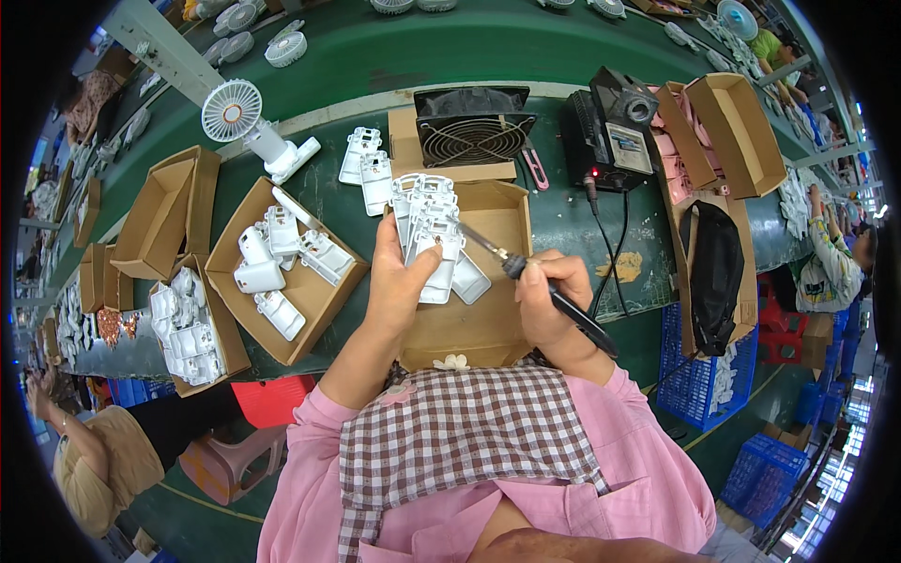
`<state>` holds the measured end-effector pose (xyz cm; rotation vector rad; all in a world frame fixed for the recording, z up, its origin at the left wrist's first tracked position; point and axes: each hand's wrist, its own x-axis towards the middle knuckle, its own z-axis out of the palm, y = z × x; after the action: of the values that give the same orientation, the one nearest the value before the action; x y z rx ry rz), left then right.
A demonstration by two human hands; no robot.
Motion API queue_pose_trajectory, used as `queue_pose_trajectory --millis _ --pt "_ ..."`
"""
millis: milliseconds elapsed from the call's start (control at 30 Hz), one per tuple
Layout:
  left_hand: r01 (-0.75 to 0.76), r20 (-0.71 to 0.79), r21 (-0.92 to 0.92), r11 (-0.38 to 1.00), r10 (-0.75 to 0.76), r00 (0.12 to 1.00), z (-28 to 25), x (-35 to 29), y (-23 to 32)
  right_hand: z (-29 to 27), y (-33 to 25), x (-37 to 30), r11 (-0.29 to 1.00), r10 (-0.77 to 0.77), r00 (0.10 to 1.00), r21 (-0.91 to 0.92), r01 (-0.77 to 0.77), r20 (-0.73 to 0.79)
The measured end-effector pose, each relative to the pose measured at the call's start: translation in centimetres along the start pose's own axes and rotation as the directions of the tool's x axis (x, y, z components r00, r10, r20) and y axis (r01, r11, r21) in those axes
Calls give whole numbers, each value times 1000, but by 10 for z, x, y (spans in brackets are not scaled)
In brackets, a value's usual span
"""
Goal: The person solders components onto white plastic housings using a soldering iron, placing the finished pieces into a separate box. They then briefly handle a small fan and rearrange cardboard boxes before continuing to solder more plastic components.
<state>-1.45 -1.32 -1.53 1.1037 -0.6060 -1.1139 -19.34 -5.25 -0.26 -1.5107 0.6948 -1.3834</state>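
Note:
My left hand (398,274) is closed on a white plastic housing (436,258), its thumb resting on the front. In my right hand (552,296) I grip a soldering iron (572,314) by its black handle; its thin metal tip points left at the housing's upper part. Whether the tip touches cannot be told. Several more white housings lie under and behind the held one, over an open cardboard box (488,333) right in front of me. Another pair of white housings (366,164) rests on the green bench just beyond my left hand.
Beyond the box stands a black box fan (474,131). A black soldering station (615,141) with a cable is at the right, near pink parts (671,155) in cardboard. Left are a white handheld fan (249,127) and a carton (314,328) of white parts. Other people sit at both sides.

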Motion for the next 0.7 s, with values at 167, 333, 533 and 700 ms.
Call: queue_pose_trajectory --millis 167,333,533,700 --pt "-13 0 20 1000 13 1000 6 -7 12 -6 13 39 981 -161 981 87 171 -111" --pt "5 -10 71 997 -5 1000 3 -8 11 5 17 112 949 -157 938 217 230 -308" --pt "-259 -116 97 961 269 956 4 -4 11 26 39 170 891 -139 919 359 279 -369" --pt "-345 -140 -35 938 338 931 16 28 47 38 44 172 813 -27 939 539 221 -344"
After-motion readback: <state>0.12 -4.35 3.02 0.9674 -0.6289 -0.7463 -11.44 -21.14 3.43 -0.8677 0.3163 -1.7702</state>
